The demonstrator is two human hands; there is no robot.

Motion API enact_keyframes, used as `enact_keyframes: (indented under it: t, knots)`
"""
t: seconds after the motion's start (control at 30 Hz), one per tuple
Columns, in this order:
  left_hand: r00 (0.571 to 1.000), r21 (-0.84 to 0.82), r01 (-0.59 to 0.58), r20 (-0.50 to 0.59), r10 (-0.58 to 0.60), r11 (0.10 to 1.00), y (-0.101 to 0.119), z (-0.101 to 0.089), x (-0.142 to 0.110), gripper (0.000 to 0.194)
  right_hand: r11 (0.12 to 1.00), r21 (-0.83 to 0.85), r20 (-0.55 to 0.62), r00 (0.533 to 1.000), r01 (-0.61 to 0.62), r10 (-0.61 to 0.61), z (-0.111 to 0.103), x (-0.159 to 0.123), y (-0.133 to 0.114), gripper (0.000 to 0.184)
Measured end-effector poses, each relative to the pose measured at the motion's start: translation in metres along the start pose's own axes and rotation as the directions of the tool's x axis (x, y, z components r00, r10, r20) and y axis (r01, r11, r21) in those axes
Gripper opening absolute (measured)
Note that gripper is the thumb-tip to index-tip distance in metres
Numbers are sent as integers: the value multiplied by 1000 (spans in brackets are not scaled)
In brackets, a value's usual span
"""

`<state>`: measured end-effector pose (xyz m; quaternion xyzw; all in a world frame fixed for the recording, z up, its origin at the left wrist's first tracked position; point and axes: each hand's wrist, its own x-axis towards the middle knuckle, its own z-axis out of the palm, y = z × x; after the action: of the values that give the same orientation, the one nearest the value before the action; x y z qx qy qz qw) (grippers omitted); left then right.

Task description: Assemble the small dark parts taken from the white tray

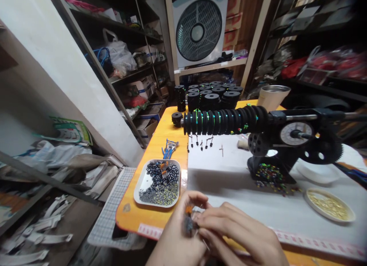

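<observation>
Two bare hands meet at the bottom centre of the frame. The left hand (179, 233) has its fingers curled around a small, blurred grey-and-orange piece (188, 221); the right hand (243, 231) has its fingertips bunched against that hand, their exact grip impossible to tell. Just beyond, left of centre, sits a white tray (142, 182) of tiny dark parts. A black ribbed roller (223, 121) spans centre to right, below a box fan (197, 32) at top centre.
</observation>
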<state>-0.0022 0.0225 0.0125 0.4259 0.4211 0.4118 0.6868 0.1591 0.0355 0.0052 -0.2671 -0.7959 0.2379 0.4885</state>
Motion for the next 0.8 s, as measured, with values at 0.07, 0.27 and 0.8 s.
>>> enact_keyframes:
  t: [0.07, 0.27, 0.8]
  knots:
    - [999, -60, 33, 10, -33, 998, -1, -3, -1, 40, 1000, 26, 20, 1000, -7, 6, -2, 1, 1, 36]
    - [998, -87, 55, 29, -52, 995, -1, -10, -5, 46, 989, 55, -29, 990, -138, 140, -1, -1, 0, 22]
    - [980, -318, -148, 82, 183, 936, 4, -2, 4, 28, 953, 86, -108, 948, -290, 298, -7, 7, -7, 11]
